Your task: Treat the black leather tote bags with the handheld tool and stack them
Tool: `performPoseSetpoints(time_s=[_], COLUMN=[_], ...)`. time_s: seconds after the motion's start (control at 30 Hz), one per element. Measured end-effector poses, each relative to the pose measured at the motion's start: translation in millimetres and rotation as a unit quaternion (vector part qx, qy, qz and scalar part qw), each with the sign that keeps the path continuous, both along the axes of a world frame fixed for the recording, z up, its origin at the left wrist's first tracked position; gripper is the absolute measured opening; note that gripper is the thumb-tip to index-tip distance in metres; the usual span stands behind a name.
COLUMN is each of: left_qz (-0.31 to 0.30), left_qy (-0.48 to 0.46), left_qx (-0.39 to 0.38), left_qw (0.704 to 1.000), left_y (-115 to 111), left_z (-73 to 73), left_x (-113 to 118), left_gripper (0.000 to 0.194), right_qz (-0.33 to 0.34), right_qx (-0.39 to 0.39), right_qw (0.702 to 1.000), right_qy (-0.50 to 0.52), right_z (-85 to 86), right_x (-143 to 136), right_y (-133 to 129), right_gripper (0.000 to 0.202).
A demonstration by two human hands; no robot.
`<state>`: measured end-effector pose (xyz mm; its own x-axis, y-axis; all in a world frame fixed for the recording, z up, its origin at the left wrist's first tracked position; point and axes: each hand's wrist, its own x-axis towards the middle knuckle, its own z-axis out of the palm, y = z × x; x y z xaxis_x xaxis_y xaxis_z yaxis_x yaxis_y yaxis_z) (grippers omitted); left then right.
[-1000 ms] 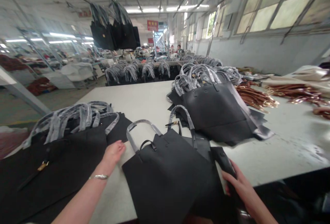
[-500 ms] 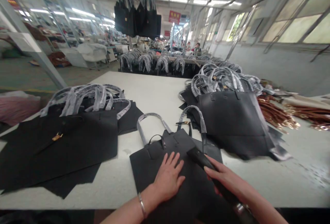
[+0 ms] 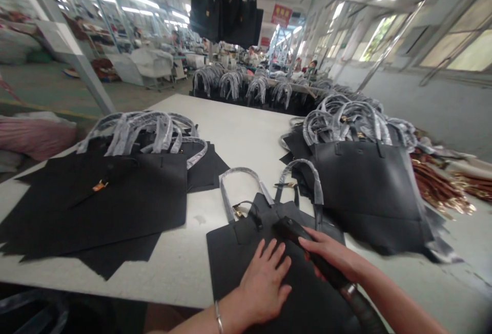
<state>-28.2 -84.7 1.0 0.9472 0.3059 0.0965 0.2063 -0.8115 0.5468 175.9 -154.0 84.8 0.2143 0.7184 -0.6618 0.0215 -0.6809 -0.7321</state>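
A black tote bag (image 3: 236,244) lies flat at the table's front, with plastic-wrapped handles (image 3: 246,171) pointing away from me. My left hand (image 3: 265,283) rests on its front panel, palm down and fingers spread, so it is open. Closed around a black handheld tool (image 3: 295,231) is my right hand (image 3: 332,254). The tool has a blunt head, a metal collar and a dark hose-like tail; its exact kind is unclear. Its head is over the bag's upper part, near the top edge. A thin strap with a gold clasp (image 3: 239,212) sits by the left handle.
Stacked black bags lie to the left (image 3: 126,206) and to the right (image 3: 369,185) on the white table (image 3: 230,119). Brown straps with gold clasps (image 3: 442,185) lie at far right. Bags hang overhead (image 3: 226,14), and a metal post (image 3: 84,67) stands at left.
The view has shifted, so the scene sits further right and higher. The tool's head has moved up and left over the bag, nearer its top edge. My left hand stays flat on the bag.
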Motion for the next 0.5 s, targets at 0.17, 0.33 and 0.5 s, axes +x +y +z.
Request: performPoseSetpoints(time_s=[0.17, 0.33, 0.5], left_qz=[0.003, 0.005, -0.005], left_qy=[-0.013, -0.011, 0.005], left_qx=[-0.011, -0.016, -0.024], left_qw=[1.000, 1.000, 1.000], left_y=[1, 1, -3], left_z=[2.0, 3.4, 4.4], left_x=[0, 5, 1], left_gripper=[0.057, 0.056, 0.057], right_qz=[-0.008, -0.029, -0.063], right_qx=[-0.030, 0.009, 0.075], right_qw=[1.000, 0.999, 0.994], right_qy=[0.006, 0.010, -0.038], right_z=[0.5, -1.1, 4.9], right_x=[6, 2, 9], right_y=[-20, 0, 11], right_gripper=[0.055, 0.046, 0.041])
